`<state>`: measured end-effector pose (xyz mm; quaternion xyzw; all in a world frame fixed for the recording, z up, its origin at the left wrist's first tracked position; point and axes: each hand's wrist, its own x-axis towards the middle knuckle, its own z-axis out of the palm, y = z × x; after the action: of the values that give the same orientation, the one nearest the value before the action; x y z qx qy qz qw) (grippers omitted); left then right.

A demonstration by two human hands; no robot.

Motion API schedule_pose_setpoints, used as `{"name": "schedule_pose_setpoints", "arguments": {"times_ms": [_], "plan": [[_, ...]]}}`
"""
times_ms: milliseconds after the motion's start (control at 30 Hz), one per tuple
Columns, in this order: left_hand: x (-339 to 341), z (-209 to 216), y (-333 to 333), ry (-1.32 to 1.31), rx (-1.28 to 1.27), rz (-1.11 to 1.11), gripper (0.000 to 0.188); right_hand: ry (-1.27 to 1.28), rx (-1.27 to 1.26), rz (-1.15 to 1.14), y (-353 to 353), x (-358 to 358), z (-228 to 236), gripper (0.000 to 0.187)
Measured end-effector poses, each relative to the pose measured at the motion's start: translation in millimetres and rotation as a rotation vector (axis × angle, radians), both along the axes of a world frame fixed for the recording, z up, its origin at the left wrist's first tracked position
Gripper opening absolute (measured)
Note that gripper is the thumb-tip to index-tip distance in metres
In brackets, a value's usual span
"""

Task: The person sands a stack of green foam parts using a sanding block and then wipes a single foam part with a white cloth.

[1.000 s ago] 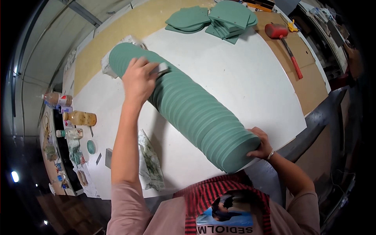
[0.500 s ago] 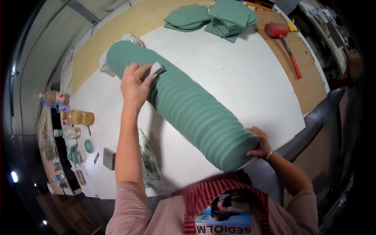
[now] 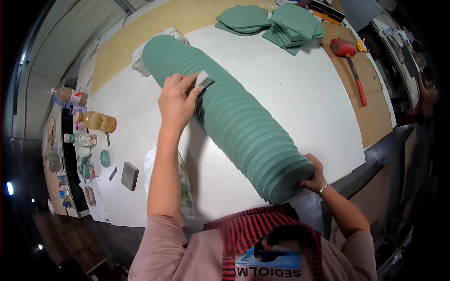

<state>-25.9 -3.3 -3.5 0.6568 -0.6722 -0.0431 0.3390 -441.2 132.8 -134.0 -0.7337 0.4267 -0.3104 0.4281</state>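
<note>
A long row of thin green plates (image 3: 243,124), stacked face to face on its side, lies slantwise across the white table. My left hand (image 3: 177,100) pinches a small grey block (image 3: 203,79) between thumb and fingers. That block touches the plate edges towards the far end of the row. My right hand (image 3: 315,174) wraps round the near end, thumb on the last plate's face and fingers along its far side. A crumpled white wrapping (image 3: 140,61) sits under the far end. Beside my left forearm lies a stained white cloth (image 3: 186,192).
More green plates (image 3: 243,18) are piled at the back. A red mallet (image 3: 349,61) rests on cardboard (image 3: 375,110) at right. To the left are a grey rectangular block (image 3: 130,176), a small green dish (image 3: 105,158) and several bottles, one with yellowish contents (image 3: 99,122).
The whole view has shifted and turned slightly. Both hands keep their holds, and the grey block is still at about the same stretch of the plate row.
</note>
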Motion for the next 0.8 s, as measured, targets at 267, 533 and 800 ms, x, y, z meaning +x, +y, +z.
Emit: {"name": "schedule_pose_setpoints", "arguments": {"times_ms": [267,533,800], "plan": [[-3.8,11.7,-18.7,-0.227,-0.056,-0.082,0.022,-0.03,-0.049,0.043,-5.5,7.2,4.9,0.079],[27.8,16.0,-1.2,-0.111,0.177,-0.049,0.025,-0.024,-0.049,0.031,-5.3,3.2,6.0,0.078],[1.7,2.9,-12.9,-0.028,-0.037,-0.12,0.022,-0.071,-0.076,0.034,0.9,-4.2,-8.4,0.079]]}}
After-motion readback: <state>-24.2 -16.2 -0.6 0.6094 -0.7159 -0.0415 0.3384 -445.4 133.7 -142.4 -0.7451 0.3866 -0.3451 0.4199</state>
